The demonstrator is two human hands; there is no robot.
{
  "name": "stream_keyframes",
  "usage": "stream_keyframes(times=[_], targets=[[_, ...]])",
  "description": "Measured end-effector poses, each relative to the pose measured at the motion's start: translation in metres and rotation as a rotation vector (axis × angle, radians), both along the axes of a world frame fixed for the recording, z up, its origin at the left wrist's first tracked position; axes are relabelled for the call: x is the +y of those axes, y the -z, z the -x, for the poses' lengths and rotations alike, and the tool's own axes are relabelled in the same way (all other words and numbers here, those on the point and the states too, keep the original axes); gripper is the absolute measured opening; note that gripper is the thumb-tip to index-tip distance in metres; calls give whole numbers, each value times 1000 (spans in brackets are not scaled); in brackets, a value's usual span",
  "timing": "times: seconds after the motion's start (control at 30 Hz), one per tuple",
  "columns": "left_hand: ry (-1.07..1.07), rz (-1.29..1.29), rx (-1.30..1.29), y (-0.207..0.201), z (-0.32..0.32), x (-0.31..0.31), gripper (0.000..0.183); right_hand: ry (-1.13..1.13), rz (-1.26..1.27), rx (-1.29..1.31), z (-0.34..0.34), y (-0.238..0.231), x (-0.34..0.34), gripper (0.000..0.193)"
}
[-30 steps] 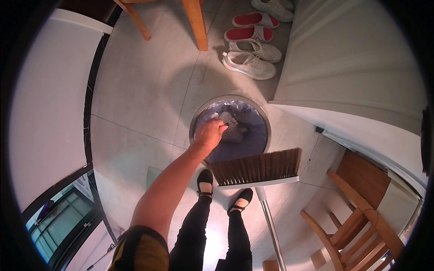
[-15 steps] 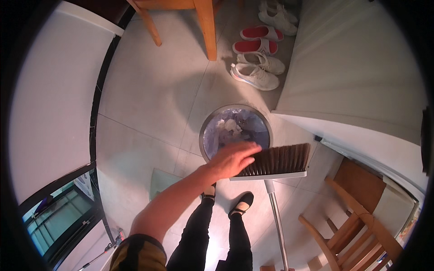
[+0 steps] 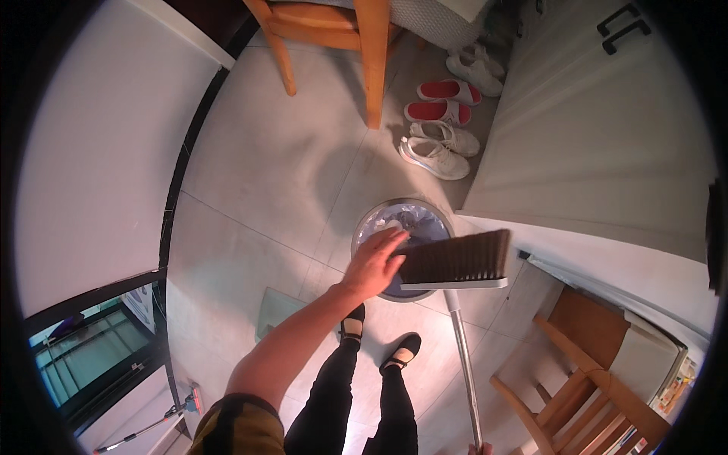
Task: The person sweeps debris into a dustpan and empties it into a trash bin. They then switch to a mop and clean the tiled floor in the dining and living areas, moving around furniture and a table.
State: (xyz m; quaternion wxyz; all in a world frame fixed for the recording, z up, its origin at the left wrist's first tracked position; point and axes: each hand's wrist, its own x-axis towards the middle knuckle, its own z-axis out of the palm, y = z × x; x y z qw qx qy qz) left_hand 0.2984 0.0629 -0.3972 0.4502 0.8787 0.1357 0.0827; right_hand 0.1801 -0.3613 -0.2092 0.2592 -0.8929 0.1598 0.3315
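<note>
A broom is held head up over the trash bin, its dark brown bristles raised and its metal handle running down to the lower edge. At the handle's bottom, only a bit of my right hand shows, closed round it. My left hand reaches to the left end of the bristles with its fingers stretched out and its thumb apart; whether it touches them I cannot tell. Beneath both is the round trash bin, lined with a bluish bag and holding crumpled waste. The hand and broom head hide part of it.
White sneakers and red-and-white slides line the cabinet at right. A wooden chair stands ahead, another wooden chair lower right. A flat glassy panel, perhaps a scale, lies left of my feet.
The broom head has tilted and shifted slightly up and left. My left hand stays by the bristles' left end. The view has shifted, and part of my right hand now shows.
</note>
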Motion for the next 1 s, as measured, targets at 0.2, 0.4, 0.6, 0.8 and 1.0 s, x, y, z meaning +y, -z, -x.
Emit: stream_keyframes(times=[0.2,0.4,0.6,0.8,1.0], targets=[[178,-99,370,41,32,-4,30,-427,426,-41,-5,-13,2,17],[116,-9,559,1,108,10,33,-373,262,67,9,-21,-6,21],[9,34,617,-77,207,9,35,-280,3,172,6,-49,25,24],[-166,21,729,-135,297,13,33,-510,-184,135,-29,-55,46,23],[-520,-2,704,-196,382,9,32,-764,-195,112,-38,-41,39,26]])
